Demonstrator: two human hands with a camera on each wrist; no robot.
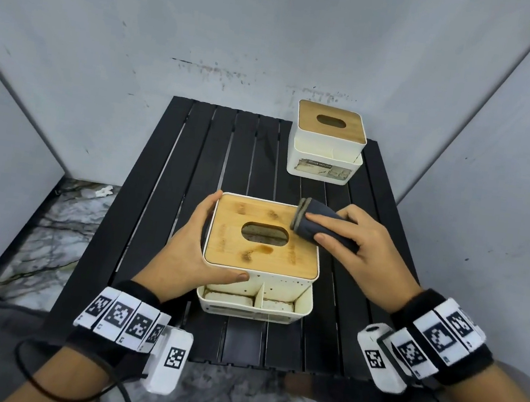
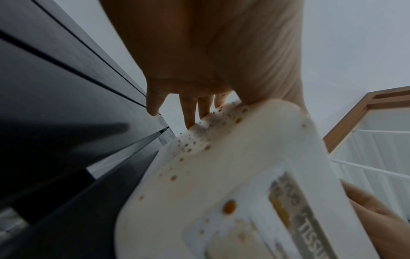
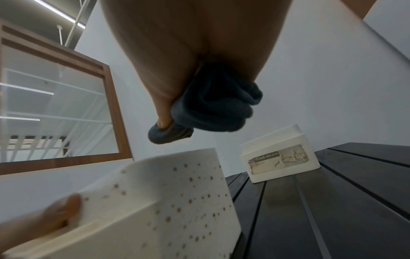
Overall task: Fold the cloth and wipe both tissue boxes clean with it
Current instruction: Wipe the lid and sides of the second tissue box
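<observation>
While the left hand (image 1: pixel 189 251) steadies the near tissue box (image 1: pixel 256 286), the right hand (image 1: pixel 356 245) holds the folded cloth (image 1: pixel 317 227) at the lid's far right corner.
Left fingers lie along the box's left wall, thumb curled onto its front face, so that hand clasps the box. Right fingers and thumb pinch the dark cloth (bunched in the palm, seen from the right wrist). Brown stains mark the wooden lid (image 1: pixel 236 230) between the hands; specks dot the white walls. Beyond the right hand stands the second tissue box (image 1: pixel 327 141), on the black slatted table (image 1: pixel 195 159).
</observation>
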